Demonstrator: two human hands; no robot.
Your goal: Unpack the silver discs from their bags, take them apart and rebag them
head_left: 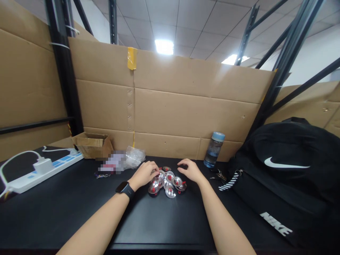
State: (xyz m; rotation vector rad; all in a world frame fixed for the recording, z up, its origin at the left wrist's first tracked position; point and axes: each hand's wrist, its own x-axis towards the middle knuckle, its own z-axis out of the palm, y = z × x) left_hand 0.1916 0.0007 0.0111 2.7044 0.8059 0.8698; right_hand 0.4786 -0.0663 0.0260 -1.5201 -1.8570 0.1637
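Observation:
A loose pile of small domed metal discs (170, 179), shiny and fitted with red loops like finger cymbals, lies on the black tabletop (164, 223). At the pile's upper left is my left hand (145, 173), its wrist in a black watch. Its fingers are bent over the edge of the discs, thumb and fingers slightly apart; no disc is seen lifted in them. My right hand (190, 170) hovers just beyond the pile's right side, fingers curved and parted, holding nothing.
Behind stand a cardboard wall (170, 113), an open cardboard box (91, 145), a clear plastic bag (134, 157) and a water bottle (214, 150). A white power strip (50, 171) lies left. Keys (220, 176) and a black backpack (287, 177) sit at right.

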